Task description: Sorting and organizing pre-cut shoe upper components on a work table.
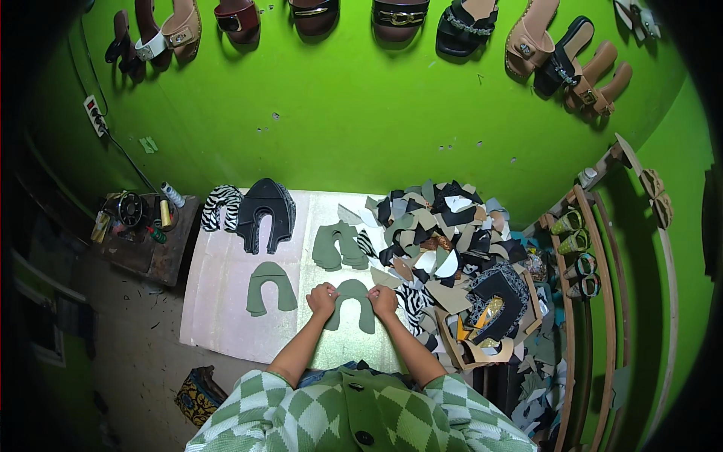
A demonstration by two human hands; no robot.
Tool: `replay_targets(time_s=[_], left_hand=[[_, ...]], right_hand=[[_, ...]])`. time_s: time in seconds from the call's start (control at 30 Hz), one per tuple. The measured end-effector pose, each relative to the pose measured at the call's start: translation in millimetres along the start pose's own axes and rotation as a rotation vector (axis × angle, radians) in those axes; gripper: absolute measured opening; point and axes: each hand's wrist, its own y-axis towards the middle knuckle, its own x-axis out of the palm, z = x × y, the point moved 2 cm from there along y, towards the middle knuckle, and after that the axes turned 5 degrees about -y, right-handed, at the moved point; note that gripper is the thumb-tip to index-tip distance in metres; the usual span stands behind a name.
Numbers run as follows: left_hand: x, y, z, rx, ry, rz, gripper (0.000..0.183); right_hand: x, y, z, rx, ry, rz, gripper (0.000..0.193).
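A green U-shaped shoe upper piece [352, 289] lies near the front of the table, its curved end pointing away from me. My left hand [322, 300] pinches its left side and my right hand [382, 300] pinches its right side. Just beyond it sits a stack of similar green pieces [328, 247]. To the left is another small stack of green U-shaped pieces [272, 283]. Farther back on the left lie a black stack of U-shaped pieces [266, 203] and a zebra-striped stack [223, 202].
A large heap of material scraps [444, 237] covers the right of the white table [218, 301]. At far left, a small wooden stand [147, 252] holds thread spools. A wooden rack [595, 301] with sandals stands at right. Sandals [397, 19] hang on the green wall.
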Motion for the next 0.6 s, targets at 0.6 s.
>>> replay_targets(time_s=[0.6], left_hand=[[-3.8,-4.6,-4.8,0.07,-0.098,-0.018,0.011]], right_hand=[[3.5,-9.0,2.1,-0.014,0.025,0.014,0.02]])
